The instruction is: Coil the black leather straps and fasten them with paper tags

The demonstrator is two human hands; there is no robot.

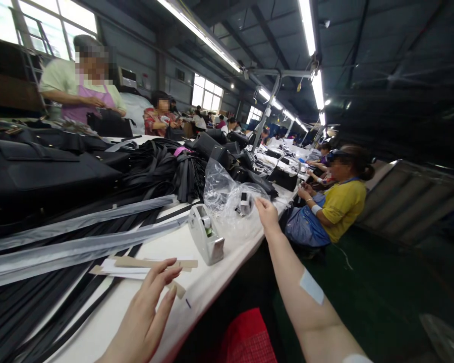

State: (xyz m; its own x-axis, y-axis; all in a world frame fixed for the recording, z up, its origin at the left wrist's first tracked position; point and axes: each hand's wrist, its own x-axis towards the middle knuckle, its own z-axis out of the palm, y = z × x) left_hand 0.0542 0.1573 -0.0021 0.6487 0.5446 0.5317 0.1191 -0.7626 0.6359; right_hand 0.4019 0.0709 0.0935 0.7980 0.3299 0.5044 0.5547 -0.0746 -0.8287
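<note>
My right hand (pixel 267 214) reaches forward over the table edge, its fingers pinched together at the rim of a clear plastic bag (pixel 221 194). Inside or behind the crumpled plastic shows a small black-and-grey item (pixel 244 202), too blurred to name. My left hand (pixel 147 310) hovers with fingers spread and holds nothing. Just beyond its fingertips lie white and tan paper strips (pixel 130 267). Between my hands stands a pale tape dispenser (pixel 206 237) with a roll in it.
Long black straps (pixel 151 171) and strips in clear plastic wrap (pixel 79 244) cover the left of the white table (pixel 174 297). Black handbags (pixel 53 176) are heaped behind. A co-worker in a yellow shirt (pixel 342 204) sits to the right; others work across the table.
</note>
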